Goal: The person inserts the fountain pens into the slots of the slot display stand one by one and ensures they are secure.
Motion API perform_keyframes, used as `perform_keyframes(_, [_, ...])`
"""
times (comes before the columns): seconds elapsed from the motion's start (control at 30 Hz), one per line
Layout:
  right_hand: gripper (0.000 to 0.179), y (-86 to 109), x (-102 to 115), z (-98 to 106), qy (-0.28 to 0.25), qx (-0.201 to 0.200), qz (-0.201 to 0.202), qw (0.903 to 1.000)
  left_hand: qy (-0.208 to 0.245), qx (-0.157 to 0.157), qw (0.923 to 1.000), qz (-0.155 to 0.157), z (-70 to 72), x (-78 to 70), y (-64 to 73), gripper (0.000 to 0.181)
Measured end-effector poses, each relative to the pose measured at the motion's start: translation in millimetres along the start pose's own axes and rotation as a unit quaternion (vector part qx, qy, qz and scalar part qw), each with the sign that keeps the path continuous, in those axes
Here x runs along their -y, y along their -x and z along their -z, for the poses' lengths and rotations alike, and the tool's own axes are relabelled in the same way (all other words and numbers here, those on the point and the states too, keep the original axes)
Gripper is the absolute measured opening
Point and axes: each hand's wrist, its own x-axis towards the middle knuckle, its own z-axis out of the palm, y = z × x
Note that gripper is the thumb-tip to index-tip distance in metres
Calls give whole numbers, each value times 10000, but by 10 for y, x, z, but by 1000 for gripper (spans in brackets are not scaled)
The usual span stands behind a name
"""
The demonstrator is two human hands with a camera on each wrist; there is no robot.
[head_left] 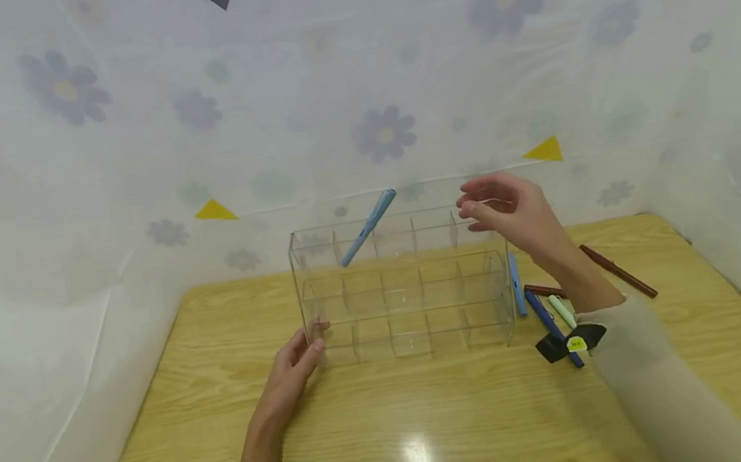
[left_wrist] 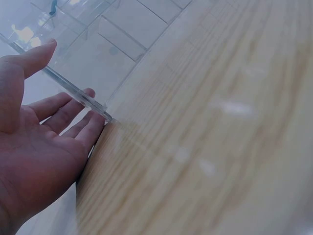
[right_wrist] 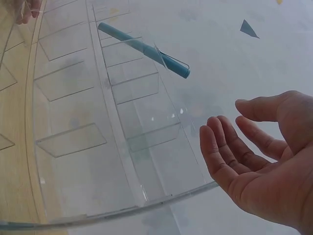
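A clear acrylic organizer [head_left: 404, 299] with three tiers, split by thin dividers, stands on the table. My left hand [head_left: 292, 375] grips its lower left side edge, thumb in front; in the left wrist view the fingers [left_wrist: 80, 129] lie along that edge. A light blue pen [head_left: 368, 228] with a clip leans at a slant in the top tier, its capped end sticking up; the right wrist view shows this pen [right_wrist: 144, 49] too. Beside the organizer's upper right corner hovers my right hand [head_left: 510, 212], fingers loosely bent and holding nothing, apart from the pen.
Right of the organizer lie several pens: a light blue pen [head_left: 517, 284], a dark blue pen [head_left: 551, 325], a pale green pen [head_left: 562, 311] and a brown pen [head_left: 617, 270], with another brown pen [head_left: 544, 290] partly under my right forearm. A white flowered curtain [head_left: 321, 108] encloses the wooden table [head_left: 374, 426].
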Motion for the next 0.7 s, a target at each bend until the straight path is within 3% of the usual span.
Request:
perform_keyframes(0.3, [27,413,-60,169,694,-346,51,9970,-1,-3,10000,5,-10,26,6,44])
perform_keyframes(0.7, [29,937,-255,358,1264,-873,-338,9875,10,-20,10000,29,-8,15,15,44])
